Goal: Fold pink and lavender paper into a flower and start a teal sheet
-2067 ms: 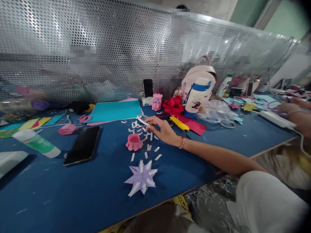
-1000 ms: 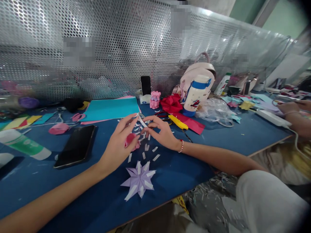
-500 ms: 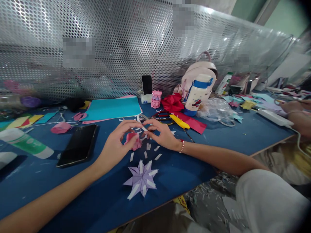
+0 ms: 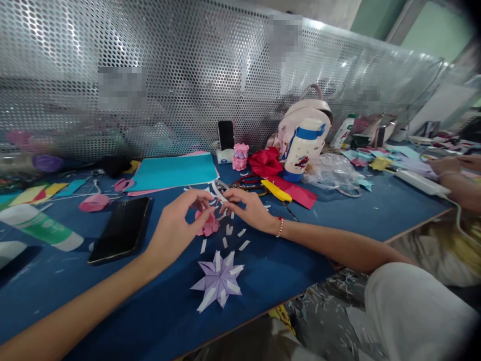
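My right hand (image 4: pixel 246 208) pinches one end of a thin white strip (image 4: pixel 218 191) that curves up and to the left from its fingertips. Beside it, my left hand (image 4: pixel 184 215) has thumb and index finger apart with nothing between them. Just behind the left thumb lies a pink folded-paper piece (image 4: pixel 209 225) on the table. Several short white strips (image 4: pixel 229 230) are scattered below the hands. Nearer to me, a purple folded-paper star (image 4: pixel 220 280) lies flat, with white strips on several of its points.
A black phone (image 4: pixel 122 228) and a glue tube (image 4: pixel 43 228) lie left. Blue paper sheets (image 4: pixel 175 170) are behind the hands. Scissors (image 4: pixel 248 184), a yellow cutter (image 4: pixel 277 190), red paper (image 4: pixel 300 193) and a bottle (image 4: pixel 302 150) sit right. Another person's hand (image 4: pixel 445 165) is far right.
My left fingers have moved back to the left, away from the white strip and the right fingertips. The strip stays in my right hand, now showing more of its curve.
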The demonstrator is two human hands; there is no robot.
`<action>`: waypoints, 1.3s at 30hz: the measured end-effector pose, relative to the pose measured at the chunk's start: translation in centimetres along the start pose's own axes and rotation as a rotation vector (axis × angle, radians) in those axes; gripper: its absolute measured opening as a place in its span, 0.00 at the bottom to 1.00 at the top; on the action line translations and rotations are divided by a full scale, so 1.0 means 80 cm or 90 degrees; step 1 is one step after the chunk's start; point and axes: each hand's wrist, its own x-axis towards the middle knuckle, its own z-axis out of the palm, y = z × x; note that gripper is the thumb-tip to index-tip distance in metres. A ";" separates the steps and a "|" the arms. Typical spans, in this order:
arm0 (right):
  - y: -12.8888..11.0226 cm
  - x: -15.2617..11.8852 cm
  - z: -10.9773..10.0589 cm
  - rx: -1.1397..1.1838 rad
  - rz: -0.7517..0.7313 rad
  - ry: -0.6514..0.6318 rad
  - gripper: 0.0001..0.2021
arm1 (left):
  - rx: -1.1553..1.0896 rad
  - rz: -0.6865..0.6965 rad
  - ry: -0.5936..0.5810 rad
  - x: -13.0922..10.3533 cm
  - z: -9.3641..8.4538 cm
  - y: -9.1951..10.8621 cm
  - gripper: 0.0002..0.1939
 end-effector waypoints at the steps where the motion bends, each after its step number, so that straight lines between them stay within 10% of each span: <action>1: -0.002 0.000 0.000 -0.006 -0.008 -0.015 0.08 | 0.088 0.035 -0.014 0.003 -0.002 -0.005 0.08; 6: -0.005 -0.002 0.005 -0.151 -0.065 -0.066 0.06 | 0.355 0.216 -0.075 0.012 0.001 -0.016 0.12; 11: -0.001 0.000 0.007 -0.222 -0.109 -0.077 0.09 | 0.272 0.216 -0.089 0.012 0.007 -0.009 0.13; 17: -0.012 0.009 -0.001 -0.068 -0.076 -0.103 0.12 | 0.063 0.160 -0.077 0.008 0.006 -0.012 0.13; 29: -0.034 0.012 0.000 0.436 0.073 -0.174 0.18 | -0.034 0.340 0.055 0.006 -0.010 0.013 0.09; 34: 0.003 0.031 -0.018 0.363 0.108 0.055 0.18 | -0.071 0.454 0.045 -0.013 -0.028 0.039 0.09; 39: 0.043 0.047 -0.053 0.242 0.092 0.123 0.11 | -0.166 0.303 -0.011 -0.021 -0.035 0.057 0.09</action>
